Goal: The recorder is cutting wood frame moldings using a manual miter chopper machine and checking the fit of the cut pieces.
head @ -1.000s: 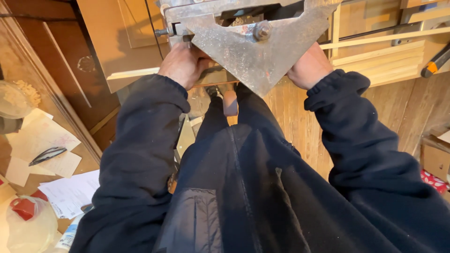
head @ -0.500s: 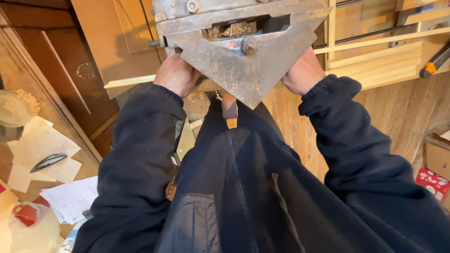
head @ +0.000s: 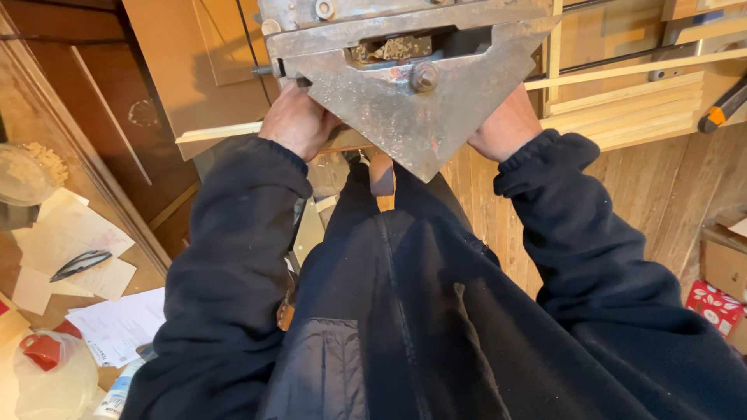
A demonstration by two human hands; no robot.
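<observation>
Woodworking shop: rusty metal machine [head: 412, 85], stacked wood strips [head: 622, 109].

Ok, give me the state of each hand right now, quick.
Left hand: curled shut at the underside of the grey metal machine; what it grips is hidden.
Right hand: fingers hidden behind the machine's plate; grip cannot be told.

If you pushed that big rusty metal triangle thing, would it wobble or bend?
Probably not. The metal plate looks thick and rusty, so likely stiff and heavy. A bolt fastens it, so it would hardly shift. Its rough surface should not be slippery for the left hand or right hand.
</observation>
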